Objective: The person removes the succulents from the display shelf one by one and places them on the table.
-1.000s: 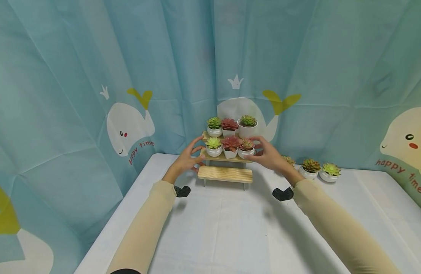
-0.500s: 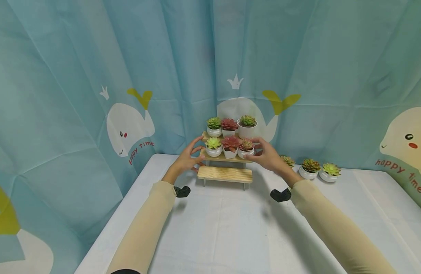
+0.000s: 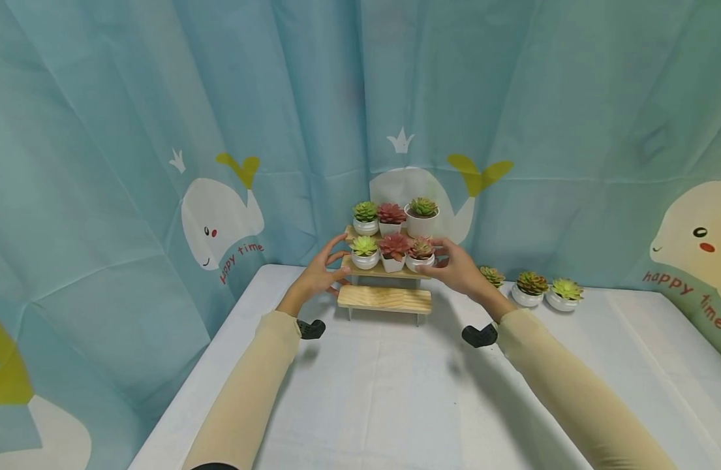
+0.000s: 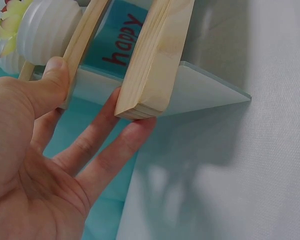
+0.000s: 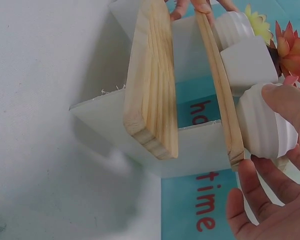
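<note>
A three-step wooden plant stand (image 3: 385, 298) holds potted artificial succulents on its top and middle shelves. My left hand (image 3: 318, 274) grips the stand's left end; in the left wrist view its thumb (image 4: 55, 75) lies on the middle shelf's end and two fingertips touch the bottom shelf (image 4: 147, 82). At the other end, my right hand (image 3: 457, 271) holds the pinkish succulent (image 3: 421, 248) at the middle row's right. Its white pot (image 5: 264, 122) shows under the thumb in the right wrist view, with fingertips by the shelf end. Beside it stand a red succulent (image 3: 393, 246) and a light green one (image 3: 365, 247).
The top shelf carries a green succulent (image 3: 365, 212), a red one (image 3: 391, 214) and a larger potted green one (image 3: 422, 212). Several more, including a dark one (image 3: 530, 286) and a yellow-green one (image 3: 566, 292), stand on the white table (image 3: 419, 398) at right. A blue curtain (image 3: 313, 98) hangs behind.
My right hand and forearm have shifted slightly left, with the hand staying at the pinkish succulent. The left hand keeps its place on the stand.
</note>
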Available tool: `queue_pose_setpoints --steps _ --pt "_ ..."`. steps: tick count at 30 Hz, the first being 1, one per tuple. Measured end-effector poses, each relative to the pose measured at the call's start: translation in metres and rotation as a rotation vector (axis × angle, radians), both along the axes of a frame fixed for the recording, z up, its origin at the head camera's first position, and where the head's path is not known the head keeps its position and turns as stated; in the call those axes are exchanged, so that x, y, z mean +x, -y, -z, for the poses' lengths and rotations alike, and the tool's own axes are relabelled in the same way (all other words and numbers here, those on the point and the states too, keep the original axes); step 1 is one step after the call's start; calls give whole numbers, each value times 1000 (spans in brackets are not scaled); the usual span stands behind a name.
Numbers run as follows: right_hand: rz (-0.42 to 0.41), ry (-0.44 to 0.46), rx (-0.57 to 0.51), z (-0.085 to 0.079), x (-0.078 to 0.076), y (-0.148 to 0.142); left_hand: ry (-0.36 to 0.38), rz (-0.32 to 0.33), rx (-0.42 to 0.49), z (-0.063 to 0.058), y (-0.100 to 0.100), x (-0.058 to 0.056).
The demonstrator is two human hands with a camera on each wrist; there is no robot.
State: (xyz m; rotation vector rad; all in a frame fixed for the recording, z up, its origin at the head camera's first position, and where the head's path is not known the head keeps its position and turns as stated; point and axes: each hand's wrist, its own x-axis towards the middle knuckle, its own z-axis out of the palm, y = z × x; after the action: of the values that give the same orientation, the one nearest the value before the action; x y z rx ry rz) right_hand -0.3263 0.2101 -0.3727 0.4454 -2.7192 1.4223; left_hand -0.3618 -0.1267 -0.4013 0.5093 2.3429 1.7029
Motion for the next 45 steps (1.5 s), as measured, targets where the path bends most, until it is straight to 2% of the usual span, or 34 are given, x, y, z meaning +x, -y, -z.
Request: queue_pose_setpoints --steps 15,45 --pt "2 -6 0 1 -1 1 6 16 2 0 1 -1" --pt "9 -23 -1 3 1 0 2 2 -3 0 0 0"
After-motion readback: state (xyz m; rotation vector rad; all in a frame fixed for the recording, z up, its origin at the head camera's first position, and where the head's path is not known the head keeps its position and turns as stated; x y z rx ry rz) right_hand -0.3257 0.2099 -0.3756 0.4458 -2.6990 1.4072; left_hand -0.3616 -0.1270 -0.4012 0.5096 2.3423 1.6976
